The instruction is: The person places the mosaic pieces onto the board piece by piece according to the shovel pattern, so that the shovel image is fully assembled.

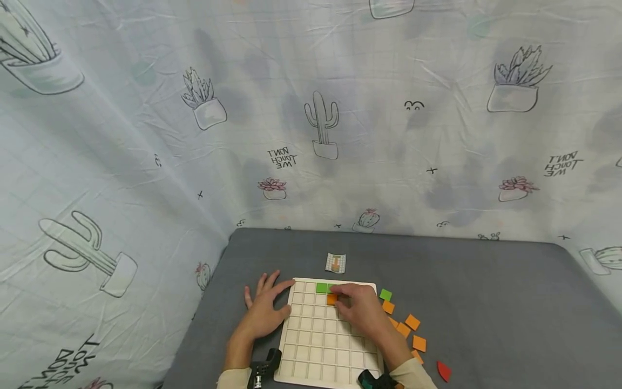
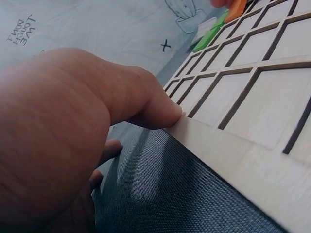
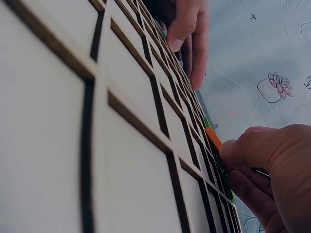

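A pale wooden grid board (image 1: 311,354) lies on the grey table. My left hand (image 1: 264,313) is beside its upper left edge, fingers spread, with the index fingertip and thumb at the rim. Over the upper right part of the board, my right hand (image 1: 362,310) pinches an orange square tile (image 1: 331,299) between thumb and fingers; the tile's right side is partly hidden. In the right wrist view, the thumb (image 3: 233,150) meets that orange tile (image 3: 213,138). A green tile (image 1: 322,288) sits in the top row, and another green one beside it is partly covered by the fingers.
Right of the board lie several loose orange tiles (image 1: 412,322), a green tile (image 1: 385,295) and a red curved-edged piece (image 1: 444,371). Behind the board is a small printed card (image 1: 336,263). A cactus-patterned cloth (image 1: 359,178) hangs behind the table.
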A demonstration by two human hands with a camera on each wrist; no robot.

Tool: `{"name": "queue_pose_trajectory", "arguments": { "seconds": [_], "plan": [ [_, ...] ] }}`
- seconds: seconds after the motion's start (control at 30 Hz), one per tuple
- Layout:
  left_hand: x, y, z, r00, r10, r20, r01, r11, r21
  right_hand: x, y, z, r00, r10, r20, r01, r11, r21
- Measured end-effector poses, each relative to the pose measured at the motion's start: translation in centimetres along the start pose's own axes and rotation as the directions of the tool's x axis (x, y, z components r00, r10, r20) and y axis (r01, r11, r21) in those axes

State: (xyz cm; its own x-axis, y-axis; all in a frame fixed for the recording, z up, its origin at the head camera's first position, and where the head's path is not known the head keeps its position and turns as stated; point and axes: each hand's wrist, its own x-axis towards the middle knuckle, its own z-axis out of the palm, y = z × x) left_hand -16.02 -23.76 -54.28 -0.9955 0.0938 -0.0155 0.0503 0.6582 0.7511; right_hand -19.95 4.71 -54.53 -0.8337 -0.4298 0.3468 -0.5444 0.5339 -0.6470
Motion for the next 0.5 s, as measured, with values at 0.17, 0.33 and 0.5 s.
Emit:
{"name": "queue_pose_trajectory", "arguments": {
  "seconds": [0.17,0.33,0.5],
  "plan": [
    [0.06,-0.26,0.22,1.0,0.002,-0.008,-0.002,1.0,0.002,-0.09,-0.16,0.1,1.0,-0.008,0.014,0.009,0.999,-0.043],
    [-0.03,-0.17,0.23,1.0,0.002,-0.008,-0.002,1.0,0.002,-0.19,-0.35,0.21,1.0,-0.029,-0.002,0.029,0.998,-0.064],
    [-0.11,0.18,0.02,1.0,-0.003,-0.01,0.003,1.0,-0.004,-0.22,-0.4,0.22,1.0,-0.026,0.003,0.026,0.997,-0.069]
  ]
}}
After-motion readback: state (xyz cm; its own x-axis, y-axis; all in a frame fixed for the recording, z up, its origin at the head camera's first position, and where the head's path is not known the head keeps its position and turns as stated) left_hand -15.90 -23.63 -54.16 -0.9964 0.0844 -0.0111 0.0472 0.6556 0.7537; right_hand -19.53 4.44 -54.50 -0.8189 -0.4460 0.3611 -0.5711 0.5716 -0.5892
